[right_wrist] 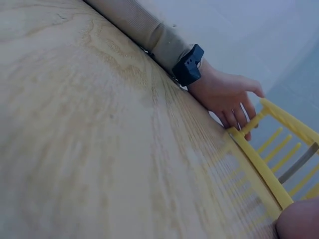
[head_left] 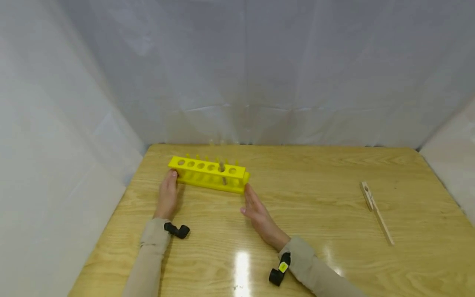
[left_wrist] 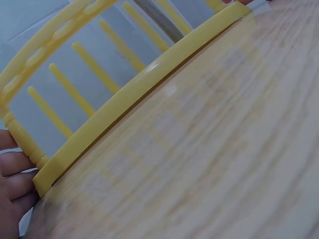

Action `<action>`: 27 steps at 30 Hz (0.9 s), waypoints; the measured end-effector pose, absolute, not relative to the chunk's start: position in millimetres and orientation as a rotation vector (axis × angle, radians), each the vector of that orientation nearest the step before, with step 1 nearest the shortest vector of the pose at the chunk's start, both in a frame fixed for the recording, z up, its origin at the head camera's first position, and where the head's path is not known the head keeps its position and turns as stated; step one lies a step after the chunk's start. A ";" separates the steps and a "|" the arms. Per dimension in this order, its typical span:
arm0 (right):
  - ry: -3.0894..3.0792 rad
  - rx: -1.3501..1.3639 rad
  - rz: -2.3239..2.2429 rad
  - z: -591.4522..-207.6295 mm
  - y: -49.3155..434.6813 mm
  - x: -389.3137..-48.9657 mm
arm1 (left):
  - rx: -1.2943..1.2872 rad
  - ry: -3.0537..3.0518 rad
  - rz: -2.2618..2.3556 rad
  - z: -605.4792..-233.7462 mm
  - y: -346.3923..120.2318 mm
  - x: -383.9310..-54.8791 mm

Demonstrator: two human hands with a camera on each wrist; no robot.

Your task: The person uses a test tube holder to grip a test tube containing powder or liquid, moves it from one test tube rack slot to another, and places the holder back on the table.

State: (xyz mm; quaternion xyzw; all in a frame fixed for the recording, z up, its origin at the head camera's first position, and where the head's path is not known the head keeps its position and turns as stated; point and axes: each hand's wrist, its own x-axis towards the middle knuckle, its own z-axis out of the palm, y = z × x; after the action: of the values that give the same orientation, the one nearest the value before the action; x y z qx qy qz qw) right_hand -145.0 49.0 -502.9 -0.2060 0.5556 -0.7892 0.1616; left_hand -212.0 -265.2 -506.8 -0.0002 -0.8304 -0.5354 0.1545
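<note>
A yellow test tube rack (head_left: pixel 208 185) stands upright at the left middle of the table, its row of holes facing up and pegs along its back. One narrow greyish test tube (head_left: pixel 224 180) stands in a hole toward the right end, blurred at its top. At the rack's left end, my left hand (head_left: pixel 168 196) grips the corner, fingers around the end post (left_wrist: pixel 22 137) and thumb near the top bar. My right hand (head_left: pixel 259 216) lies against the opposite end with fingers extended and thumb apart; the right wrist view shows only a bit of it in the lower corner.
On the right side of the table lies a wooden test tube clamp (head_left: pixel 376 212), angled toward the front. Pale plastic sheeting (head_left: pixel 259 82) hangs behind the wooden table (head_left: pixel 315 185) and along both sides. Each wrist wears a black camera (head_left: pixel 177 230).
</note>
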 end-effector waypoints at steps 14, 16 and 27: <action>1.658 -0.565 -2.261 -500.6 52.1 -138.1 | -0.090 -2.459 -1.487 -502.4 -259.9 -207.5; 1.678 -0.554 -2.262 -499.9 52.9 -136.7 | -0.129 -2.467 -1.442 -501.4 -258.2 -206.7; 1.712 -0.529 -2.289 -502.1 58.7 -130.5 | -0.146 -2.471 -1.464 -505.0 -246.5 -201.4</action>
State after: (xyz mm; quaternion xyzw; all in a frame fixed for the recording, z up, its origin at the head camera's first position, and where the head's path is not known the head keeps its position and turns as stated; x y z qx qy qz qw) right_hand -130.5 58.7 -502.1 -0.1809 0.5848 -0.7821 0.1169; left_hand -201.4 -246.5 -505.0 -0.0504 -0.8516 -0.5046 0.1326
